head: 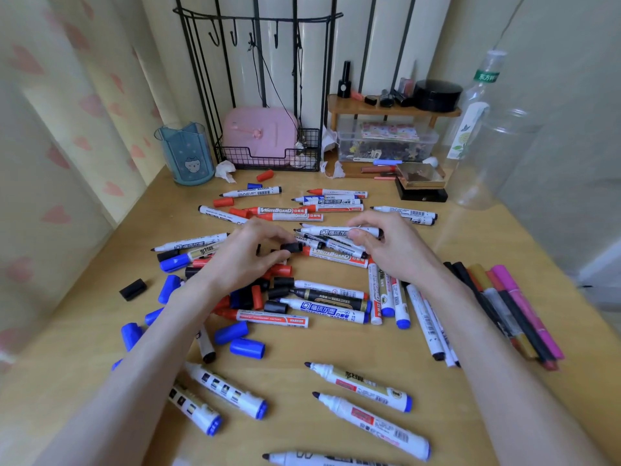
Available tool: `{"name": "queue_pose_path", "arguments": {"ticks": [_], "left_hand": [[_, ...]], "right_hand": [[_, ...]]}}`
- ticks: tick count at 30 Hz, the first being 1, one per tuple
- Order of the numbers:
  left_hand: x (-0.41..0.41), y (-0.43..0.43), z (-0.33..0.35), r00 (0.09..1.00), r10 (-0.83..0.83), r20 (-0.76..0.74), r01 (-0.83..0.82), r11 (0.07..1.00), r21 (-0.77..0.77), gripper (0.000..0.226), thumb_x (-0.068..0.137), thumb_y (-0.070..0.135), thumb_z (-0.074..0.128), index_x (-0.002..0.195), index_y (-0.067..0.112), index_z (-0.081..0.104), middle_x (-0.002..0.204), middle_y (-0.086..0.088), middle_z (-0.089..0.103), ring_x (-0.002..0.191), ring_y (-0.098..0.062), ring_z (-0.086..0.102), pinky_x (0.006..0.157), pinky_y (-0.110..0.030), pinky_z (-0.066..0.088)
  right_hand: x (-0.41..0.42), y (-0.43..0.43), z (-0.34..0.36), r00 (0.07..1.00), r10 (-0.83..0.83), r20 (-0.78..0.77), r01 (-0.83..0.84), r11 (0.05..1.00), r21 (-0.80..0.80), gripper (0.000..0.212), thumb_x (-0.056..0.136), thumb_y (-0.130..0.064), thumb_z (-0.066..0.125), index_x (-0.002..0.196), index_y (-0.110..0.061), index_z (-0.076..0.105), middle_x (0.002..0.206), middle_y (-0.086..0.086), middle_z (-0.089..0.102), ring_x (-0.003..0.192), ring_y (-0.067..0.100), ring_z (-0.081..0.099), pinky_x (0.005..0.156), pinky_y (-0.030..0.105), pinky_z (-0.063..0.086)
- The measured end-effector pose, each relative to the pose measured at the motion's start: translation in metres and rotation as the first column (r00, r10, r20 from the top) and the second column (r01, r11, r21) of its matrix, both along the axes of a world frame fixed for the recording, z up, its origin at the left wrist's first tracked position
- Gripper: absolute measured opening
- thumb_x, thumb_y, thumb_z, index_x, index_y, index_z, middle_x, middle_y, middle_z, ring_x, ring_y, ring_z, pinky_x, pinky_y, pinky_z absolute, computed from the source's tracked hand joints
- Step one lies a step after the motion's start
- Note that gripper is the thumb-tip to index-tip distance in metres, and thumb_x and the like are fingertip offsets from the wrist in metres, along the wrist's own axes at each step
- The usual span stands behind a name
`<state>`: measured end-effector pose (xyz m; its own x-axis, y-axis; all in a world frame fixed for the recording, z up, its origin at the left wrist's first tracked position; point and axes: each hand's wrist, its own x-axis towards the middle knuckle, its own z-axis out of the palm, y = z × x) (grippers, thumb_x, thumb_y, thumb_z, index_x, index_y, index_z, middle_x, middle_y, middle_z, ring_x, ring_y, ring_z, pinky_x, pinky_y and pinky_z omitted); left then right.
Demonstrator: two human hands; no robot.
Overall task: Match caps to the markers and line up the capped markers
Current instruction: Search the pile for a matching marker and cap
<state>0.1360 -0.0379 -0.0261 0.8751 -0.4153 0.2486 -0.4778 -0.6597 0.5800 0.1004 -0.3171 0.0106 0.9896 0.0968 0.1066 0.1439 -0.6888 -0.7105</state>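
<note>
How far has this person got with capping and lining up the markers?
Early on. Only the thin pens at the right edge lie side by side, seemingly capped. In hand: the left hand pinches a black cap, the right hand holds a white marker. Left: many uncapped markers and loose blue caps.

Along the counter's back edge: a blue cup, a wire basket holding a pink box, a wooden shelf, a clear bottle.

Glossy plastic markers and caps litter a smooth wood-grain desk before a black wire rack.
</note>
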Motion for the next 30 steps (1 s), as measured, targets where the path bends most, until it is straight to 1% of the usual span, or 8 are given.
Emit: {"name": "queue_pose_path", "arguments": {"ticks": [3, 9, 13, 16, 20, 23, 27, 30], "left_hand": [[0.003, 0.003, 0.0, 0.999, -0.037, 0.013, 0.037, 0.999, 0.025, 0.027, 0.096, 0.022, 0.076, 0.12, 0.035, 0.075, 0.122, 0.018, 0.069, 0.122, -0.007, 0.057, 0.107, -0.029, 0.044], [0.004, 0.005, 0.003, 0.999, 0.044, 0.002, -0.044, 0.995, 0.088, 0.032, 0.101, 0.008, 0.064, 0.124, 0.029, 0.074, 0.12, 0.014, 0.073, 0.11, -0.002, 0.061, 0.092, -0.019, 0.048], [0.006, 0.005, 0.002, 0.996, 0.072, 0.06, -0.081, 0.983, 0.163, 0.027, 0.097, 0.013, 0.071, 0.119, 0.027, 0.077, 0.112, 0.009, 0.076, 0.113, -0.018, 0.063, 0.095, -0.036, 0.048], [0.006, 0.006, 0.004, 0.995, 0.088, 0.054, -0.093, 0.991, 0.093, 0.025, 0.097, 0.012, 0.071, 0.119, 0.023, 0.076, 0.112, 0.01, 0.076, 0.108, -0.01, 0.066, 0.094, -0.029, 0.049], [0.006, 0.011, 0.01, 0.994, 0.11, 0.015, -0.107, 0.989, -0.103, 0.024, 0.096, 0.009, 0.073, 0.115, 0.023, 0.072, 0.101, 0.018, 0.072, 0.093, 0.011, 0.065, 0.084, -0.015, 0.049], [0.006, 0.011, 0.012, 0.998, 0.055, -0.041, -0.062, 0.978, -0.198, 0.028, 0.096, 0.007, 0.073, 0.117, 0.024, 0.069, 0.107, 0.006, 0.075, 0.098, 0.0, 0.071, 0.086, -0.021, 0.056], [0.002, 0.008, 0.014, 0.996, 0.021, -0.086, -0.041, 0.971, -0.234, 0.026, 0.097, 0.005, 0.07, 0.12, 0.018, 0.069, 0.112, 0.001, 0.074, 0.098, -0.005, 0.074, 0.08, -0.015, 0.055], [0.001, 0.008, 0.016, 0.997, 0.033, -0.069, -0.048, 0.971, -0.234, 0.025, 0.097, 0.005, 0.07, 0.118, 0.019, 0.07, 0.113, 0.002, 0.074, 0.095, -0.007, 0.075, 0.081, -0.024, 0.06]], "right_hand": [[-0.001, -0.002, 0.001, 1.0, -0.011, -0.003, 0.011, 1.0, 0.001, 0.019, 0.105, -0.034, 0.059, 0.12, -0.032, 0.07, 0.12, -0.013, 0.07, 0.116, 0.009, 0.063, 0.088, 0.03, 0.046], [0.002, 0.001, -0.004, 1.0, 0.009, -0.008, -0.009, 1.0, -0.003, 0.018, 0.104, -0.035, 0.059, 0.119, -0.034, 0.069, 0.121, -0.009, 0.071, 0.111, 0.011, 0.067, 0.094, 0.036, 0.054], [0.003, 0.002, -0.008, 1.0, 0.02, -0.001, -0.02, 0.999, -0.025, 0.017, 0.104, -0.035, 0.059, 0.118, -0.036, 0.069, 0.131, -0.011, 0.067, 0.115, 0.011, 0.063, 0.091, 0.035, 0.052], [0.003, 0.003, -0.01, 1.0, 0.02, 0.003, -0.02, 0.999, -0.047, 0.015, 0.104, -0.035, 0.06, 0.115, -0.039, 0.068, 0.134, -0.01, 0.065, 0.12, 0.013, 0.06, 0.094, 0.038, 0.051], [0.004, 0.005, -0.011, 1.0, 0.005, 0.025, -0.003, 0.998, -0.069, 0.014, 0.104, -0.035, 0.059, 0.115, -0.038, 0.068, 0.12, -0.012, 0.07, 0.07, -0.003, 0.059, 0.067, 0.029, 0.046], [0.002, 0.007, -0.009, 0.999, -0.002, 0.045, 0.005, 0.998, -0.057, 0.015, 0.105, -0.035, 0.058, 0.116, -0.036, 0.068, 0.113, -0.012, 0.071, 0.071, 0.002, 0.064, 0.062, 0.028, 0.047], [-0.001, 0.009, -0.005, 0.999, -0.018, 0.045, 0.022, 0.997, -0.071, 0.016, 0.105, -0.035, 0.057, 0.116, -0.035, 0.068, 0.102, -0.01, 0.071, 0.051, 0.008, 0.054, 0.052, 0.026, 0.042], [-0.003, 0.008, 0.0, 0.999, -0.027, 0.044, 0.029, 0.999, -0.046, 0.017, 0.106, -0.031, 0.056, 0.118, -0.031, 0.068, 0.086, -0.015, 0.063, 0.046, -0.002, 0.051, 0.046, 0.013, 0.032]]}}
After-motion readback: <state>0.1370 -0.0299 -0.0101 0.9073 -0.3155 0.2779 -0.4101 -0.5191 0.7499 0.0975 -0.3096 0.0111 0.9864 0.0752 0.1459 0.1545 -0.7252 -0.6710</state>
